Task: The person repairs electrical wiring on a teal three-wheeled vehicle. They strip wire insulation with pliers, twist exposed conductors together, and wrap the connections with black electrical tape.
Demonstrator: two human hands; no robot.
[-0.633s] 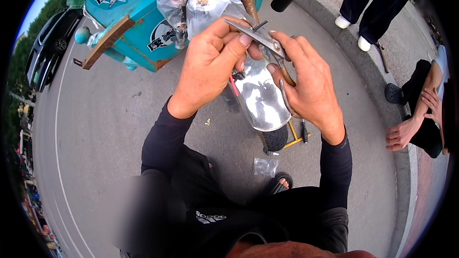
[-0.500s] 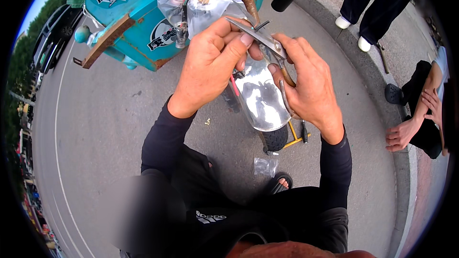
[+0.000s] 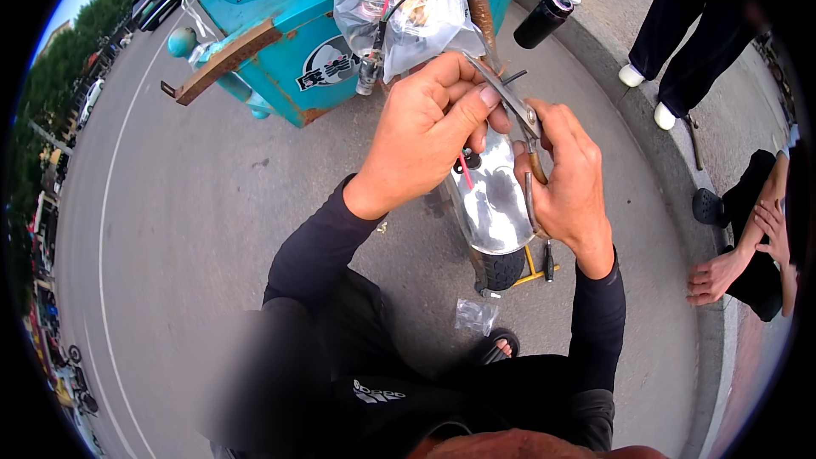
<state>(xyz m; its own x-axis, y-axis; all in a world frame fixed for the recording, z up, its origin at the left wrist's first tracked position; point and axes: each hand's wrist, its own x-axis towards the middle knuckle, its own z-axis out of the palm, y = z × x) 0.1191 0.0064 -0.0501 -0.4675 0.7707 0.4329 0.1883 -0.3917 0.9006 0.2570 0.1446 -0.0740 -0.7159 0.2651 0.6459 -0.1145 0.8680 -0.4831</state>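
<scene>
My right hand point(image 3: 571, 183) is closed around the handles of a pair of scissors point(image 3: 529, 116). Their blades point up and left over the fingertips of my left hand point(image 3: 421, 132). That hand is closed in a pinch on a thin black wire point(image 3: 515, 77), whose short end sticks out beside the blades. Whether the blades touch the wire I cannot tell. A pink-red wire point(image 3: 467, 172) hangs below my left fingers. Under both hands is a shiny metal mudguard point(image 3: 493, 225) over a black tyre point(image 3: 499, 273).
A turquoise cart box point(image 3: 280, 76) with a rusty bar point(image 3: 223, 61) stands ahead, a clear plastic bag point(image 3: 408, 13) against it. A yellow stand point(image 3: 534, 270) and small plastic packet point(image 3: 476, 315) lie below. Bystanders' legs point(image 3: 688, 42) and a person's hand point(image 3: 721, 275) are at the right kerb.
The whole scene has shifted to the right and slightly down in view. My hands keep nearly the same grip, with the scissors a little more steeply angled.
</scene>
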